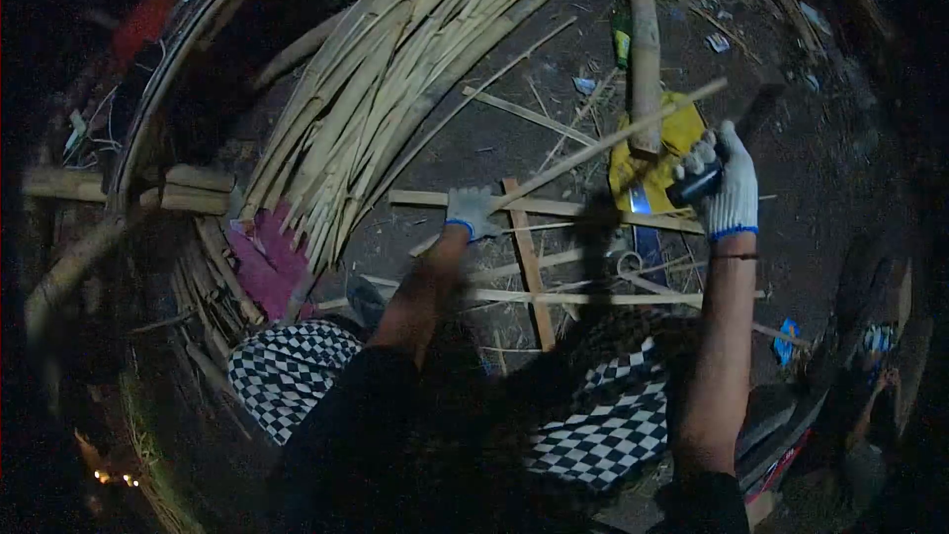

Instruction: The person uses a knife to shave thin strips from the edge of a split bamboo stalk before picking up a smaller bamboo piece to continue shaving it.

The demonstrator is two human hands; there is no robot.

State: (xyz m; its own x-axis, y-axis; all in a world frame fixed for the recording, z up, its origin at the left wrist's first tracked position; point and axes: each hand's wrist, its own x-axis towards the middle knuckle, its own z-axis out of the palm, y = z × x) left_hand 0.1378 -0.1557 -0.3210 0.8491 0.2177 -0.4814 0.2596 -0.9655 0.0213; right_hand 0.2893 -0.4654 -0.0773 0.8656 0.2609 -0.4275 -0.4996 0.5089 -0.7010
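Note:
My left hand [472, 214], in a pale work glove with a blue cuff, is closed around a long bamboo strip [603, 144] that slants up to the right. My right hand [730, 188], gloved the same way, is raised at the right and closed on a machete; its black handle [695, 187] shows below the fist, and a dark, blurred blade [762, 109] points up and right. Beneath my hands, several split strips lie crossed on the ground, among them a pale flat strip [563, 207] and a brown wooden slat [530, 272].
A thick bundle of split bamboo [381, 79] lies at the upper left. A round bamboo pole [645, 64] rests over a yellow bag [677, 129], beside a green packet [621, 37]. Reddish cloth [267, 262] lies near my left knee. A blue wrapper [787, 341] is at the right.

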